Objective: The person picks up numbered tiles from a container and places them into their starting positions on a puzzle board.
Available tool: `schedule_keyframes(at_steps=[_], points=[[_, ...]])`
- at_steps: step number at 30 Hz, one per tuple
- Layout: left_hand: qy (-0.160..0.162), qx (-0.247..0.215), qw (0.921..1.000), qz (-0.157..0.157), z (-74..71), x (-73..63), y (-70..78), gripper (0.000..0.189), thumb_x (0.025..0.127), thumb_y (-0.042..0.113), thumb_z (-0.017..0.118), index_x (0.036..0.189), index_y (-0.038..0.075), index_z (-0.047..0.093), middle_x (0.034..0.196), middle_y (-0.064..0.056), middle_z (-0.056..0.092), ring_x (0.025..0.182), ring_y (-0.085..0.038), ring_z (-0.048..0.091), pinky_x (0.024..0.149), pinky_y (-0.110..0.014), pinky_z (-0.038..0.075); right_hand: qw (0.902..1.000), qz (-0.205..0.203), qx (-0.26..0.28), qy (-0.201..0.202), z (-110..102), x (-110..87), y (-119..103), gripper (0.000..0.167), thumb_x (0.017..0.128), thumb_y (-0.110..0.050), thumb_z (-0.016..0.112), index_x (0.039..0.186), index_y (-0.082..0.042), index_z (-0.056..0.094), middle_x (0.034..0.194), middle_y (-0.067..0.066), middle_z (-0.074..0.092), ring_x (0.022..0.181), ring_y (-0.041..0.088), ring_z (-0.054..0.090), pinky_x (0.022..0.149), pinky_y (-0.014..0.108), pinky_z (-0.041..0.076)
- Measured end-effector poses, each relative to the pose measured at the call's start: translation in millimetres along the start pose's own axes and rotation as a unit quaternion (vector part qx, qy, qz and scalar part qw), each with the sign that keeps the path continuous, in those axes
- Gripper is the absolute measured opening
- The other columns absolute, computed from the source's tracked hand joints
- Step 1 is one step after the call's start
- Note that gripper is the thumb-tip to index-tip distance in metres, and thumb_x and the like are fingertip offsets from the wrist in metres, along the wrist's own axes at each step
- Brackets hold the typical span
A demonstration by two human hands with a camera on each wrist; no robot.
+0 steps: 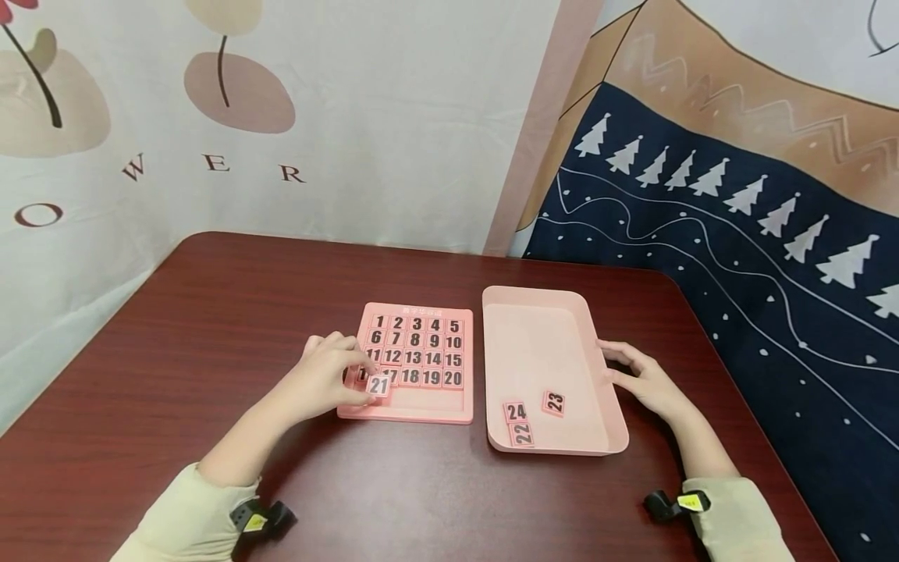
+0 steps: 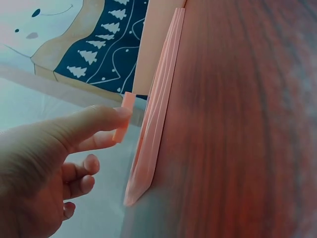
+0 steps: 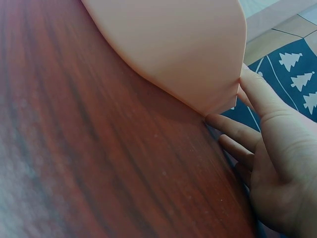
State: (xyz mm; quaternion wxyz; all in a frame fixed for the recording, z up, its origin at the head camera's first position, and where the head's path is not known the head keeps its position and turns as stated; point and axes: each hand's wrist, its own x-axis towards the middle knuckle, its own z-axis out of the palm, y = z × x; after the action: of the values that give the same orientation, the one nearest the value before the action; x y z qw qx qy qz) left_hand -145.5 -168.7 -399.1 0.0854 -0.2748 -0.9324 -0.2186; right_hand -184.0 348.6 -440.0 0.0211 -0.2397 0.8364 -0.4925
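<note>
My left hand (image 1: 319,378) pinches a pink-edged number tile (image 1: 378,385) marked 21 between thumb and fingers. In the left wrist view, that tile (image 2: 125,117) is seen edge-on, slightly apart from the board (image 2: 154,129). The pink number board (image 1: 421,406) holds tiles from 1 to 20 in rows, a few partly hidden by the hand; its bottom row is bare where visible. Against the right wall of a pale pink tray (image 1: 537,336), my right hand (image 1: 649,382) rests with its fingers extended; in the right wrist view, thumb and fingertips touch the tray's edge.
Inside the tray's near end lie tiles 24 (image 1: 516,412), 22 (image 1: 521,434) and 23 (image 1: 554,403), turned different ways. Board and tray stand side by side on a dark red wooden table (image 1: 421,492). Printed curtains (image 1: 393,140) hang behind the table and along its right side.
</note>
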Motion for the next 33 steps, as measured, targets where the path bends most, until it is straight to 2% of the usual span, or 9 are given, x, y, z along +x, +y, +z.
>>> schedule_keyframes(at_steps=[7, 15, 28, 33], points=[[-0.032, 0.003, 0.9993, -0.019, -2.1, -8.2, -6.4, 0.025, 0.061, 0.027, 0.085, 0.079, 0.022, 0.069, 0.072, 0.01, 0.047, 0.074, -0.012, 0.039, 0.071, -0.039, 0.025, 1.0, 0.001, -0.001, 0.0, 0.2, -0.6, -1.3, 0.049, 0.091, 0.002, 0.059, 0.138, 0.004, 0.044, 0.129, 0.029, 0.051, 0.114, -0.003, 0.048, 0.091, 0.014, 0.037], [-0.052, 0.014, 0.9979, -0.036, -7.3, -11.3, -10.2, 0.025, 0.063, 0.029, 0.086, 0.08, 0.023, 0.069, 0.07, 0.01, 0.045, 0.073, -0.012, 0.038, 0.07, -0.039, 0.024, 1.0, 0.003, 0.005, 0.002, 0.2, -0.9, -1.5, 0.048, 0.091, 0.003, 0.059, 0.137, 0.005, 0.044, 0.129, 0.03, 0.05, 0.114, -0.003, 0.048, 0.09, 0.015, 0.038], [-0.059, 0.021, 0.9975, -0.034, -8.9, -12.5, -12.3, 0.025, 0.064, 0.028, 0.085, 0.082, 0.023, 0.07, 0.07, 0.011, 0.045, 0.072, -0.011, 0.039, 0.068, -0.038, 0.024, 1.0, -0.002, 0.001, 0.0, 0.3, -0.3, -1.4, 0.048, 0.091, 0.003, 0.059, 0.137, 0.006, 0.044, 0.13, 0.031, 0.049, 0.114, -0.004, 0.048, 0.09, 0.015, 0.039], [-0.051, 0.008, 0.9983, -0.027, -7.0, -13.2, -14.2, 0.021, 0.068, 0.03, 0.082, 0.083, 0.024, 0.07, 0.07, 0.011, 0.046, 0.072, -0.011, 0.04, 0.068, -0.038, 0.024, 1.0, -0.004, 0.001, -0.002, -0.1, 0.5, -1.2, 0.048, 0.091, 0.003, 0.059, 0.137, 0.006, 0.044, 0.13, 0.031, 0.049, 0.114, -0.003, 0.048, 0.09, 0.015, 0.039]])
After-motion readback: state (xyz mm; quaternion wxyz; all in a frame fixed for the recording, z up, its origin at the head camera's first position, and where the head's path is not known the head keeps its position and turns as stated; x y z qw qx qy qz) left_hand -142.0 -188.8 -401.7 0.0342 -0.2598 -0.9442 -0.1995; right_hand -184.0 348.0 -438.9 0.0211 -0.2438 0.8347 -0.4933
